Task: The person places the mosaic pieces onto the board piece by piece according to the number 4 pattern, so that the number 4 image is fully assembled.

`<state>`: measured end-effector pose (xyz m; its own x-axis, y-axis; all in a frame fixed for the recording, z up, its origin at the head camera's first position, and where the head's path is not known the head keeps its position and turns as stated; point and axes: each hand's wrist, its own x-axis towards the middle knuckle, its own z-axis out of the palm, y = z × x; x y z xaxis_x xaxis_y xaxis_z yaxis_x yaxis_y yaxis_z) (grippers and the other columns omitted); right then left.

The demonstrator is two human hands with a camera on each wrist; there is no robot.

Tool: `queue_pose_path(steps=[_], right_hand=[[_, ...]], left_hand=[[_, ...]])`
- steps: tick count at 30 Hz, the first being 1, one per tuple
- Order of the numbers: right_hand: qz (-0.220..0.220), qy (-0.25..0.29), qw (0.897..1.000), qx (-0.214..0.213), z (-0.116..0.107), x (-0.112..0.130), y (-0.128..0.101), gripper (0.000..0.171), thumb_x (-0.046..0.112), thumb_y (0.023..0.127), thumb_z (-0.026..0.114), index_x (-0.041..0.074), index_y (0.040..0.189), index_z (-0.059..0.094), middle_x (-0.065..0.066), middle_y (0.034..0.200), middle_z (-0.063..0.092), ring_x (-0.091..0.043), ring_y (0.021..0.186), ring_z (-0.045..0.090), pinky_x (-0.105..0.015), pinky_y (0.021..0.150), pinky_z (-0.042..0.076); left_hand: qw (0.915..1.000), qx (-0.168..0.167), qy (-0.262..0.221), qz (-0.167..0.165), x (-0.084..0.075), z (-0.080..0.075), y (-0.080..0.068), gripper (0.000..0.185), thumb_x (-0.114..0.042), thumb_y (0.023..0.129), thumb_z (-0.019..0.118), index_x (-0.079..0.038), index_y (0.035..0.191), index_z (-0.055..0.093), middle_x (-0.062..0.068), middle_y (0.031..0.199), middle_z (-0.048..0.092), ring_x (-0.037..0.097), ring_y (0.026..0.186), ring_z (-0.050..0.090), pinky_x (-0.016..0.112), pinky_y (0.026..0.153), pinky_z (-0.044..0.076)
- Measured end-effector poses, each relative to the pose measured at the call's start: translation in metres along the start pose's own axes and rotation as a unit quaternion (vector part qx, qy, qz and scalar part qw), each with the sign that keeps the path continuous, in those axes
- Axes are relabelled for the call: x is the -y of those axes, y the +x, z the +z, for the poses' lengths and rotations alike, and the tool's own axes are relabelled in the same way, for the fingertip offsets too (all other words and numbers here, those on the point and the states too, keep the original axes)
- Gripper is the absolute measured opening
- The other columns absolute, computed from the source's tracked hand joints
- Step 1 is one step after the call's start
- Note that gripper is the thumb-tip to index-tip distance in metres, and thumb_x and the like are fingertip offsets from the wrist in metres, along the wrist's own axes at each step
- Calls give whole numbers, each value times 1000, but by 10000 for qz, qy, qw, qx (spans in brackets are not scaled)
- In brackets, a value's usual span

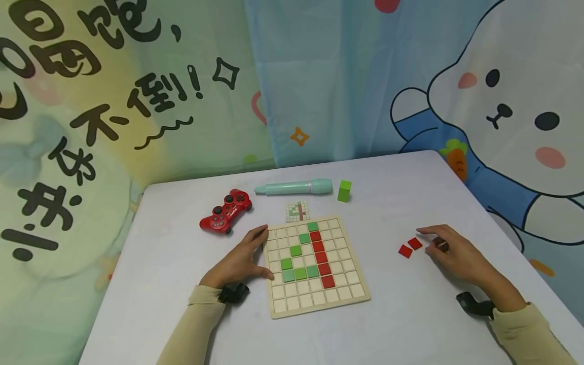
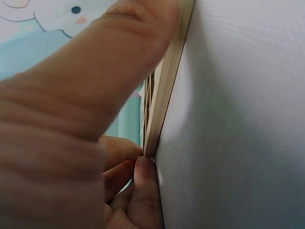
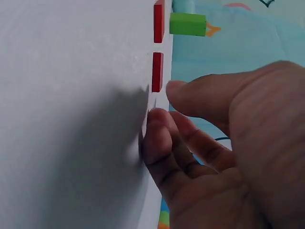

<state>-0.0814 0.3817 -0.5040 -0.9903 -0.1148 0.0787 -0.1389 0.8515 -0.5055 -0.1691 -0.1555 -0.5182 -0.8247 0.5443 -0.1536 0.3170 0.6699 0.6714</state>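
Note:
A square wooden grid board (image 1: 321,307) lies in the middle of the white table. Several red tiles form a column on it, with several green tiles to their left. My left hand (image 1: 242,261) touches the board's left edge, thumb lower down and fingers by the far corner. The left wrist view shows that thumb (image 2: 138,38) against the wooden edge (image 2: 167,81). Two loose red tiles (image 1: 404,251) (image 1: 414,243) lie right of the board. Just beside them is my right hand (image 1: 461,256), thumb and fingertips apart, nothing seen between them.
Behind the board lies a small pattern card (image 1: 297,211). Farther back are a teal marker-shaped stick (image 1: 293,187) and a green block (image 1: 344,190). A red game controller (image 1: 225,212) sits at the back left. A printed curtain (image 1: 310,81) hangs behind the table.

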Motion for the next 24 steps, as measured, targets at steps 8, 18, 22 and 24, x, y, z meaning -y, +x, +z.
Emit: queue_pose_path(steps=[8, 18, 22, 24], right_hand=[[-189, 340, 9992, -86, 7, -11, -5, 53, 3, 94, 79, 11, 144, 63, -6, 112, 62, 2, 88, 49, -7, 75, 46], [-419, -1, 9990, -146, 11, -3, 0, 38, 4, 93, 80, 13, 129, 72, -11, 124, 63, 2, 92, 49, -13, 75, 51], [-385, -111, 9988, -282, 11, -2, -1, 31, 5, 93, 81, 11, 122, 71, -8, 114, 64, -5, 89, 52, -15, 72, 51], [-324, -158, 9988, -320, 10, 0, -2, 30, 9, 93, 82, 10, 121, 70, -7, 109, 65, -9, 88, 56, -16, 72, 52]], left_hand=[[10000, 38, -40, -2, -1, 0, 0, 125, -39, 73, 100, -10, 170, 26, 4, 179, 20, 30, 166, 22, 51, 131, 32], [10000, 31, 52, 36, -1, -2, -3, 125, -40, 73, 99, -9, 170, 26, 5, 179, 20, 30, 166, 23, 51, 130, 33], [10000, 45, 59, 41, -2, -1, -2, 125, -40, 73, 99, -9, 170, 26, 5, 179, 20, 30, 166, 23, 51, 130, 33], [10000, 68, 51, 35, -2, -1, -1, 125, -40, 73, 99, -9, 170, 26, 5, 179, 20, 30, 166, 23, 51, 131, 33]])
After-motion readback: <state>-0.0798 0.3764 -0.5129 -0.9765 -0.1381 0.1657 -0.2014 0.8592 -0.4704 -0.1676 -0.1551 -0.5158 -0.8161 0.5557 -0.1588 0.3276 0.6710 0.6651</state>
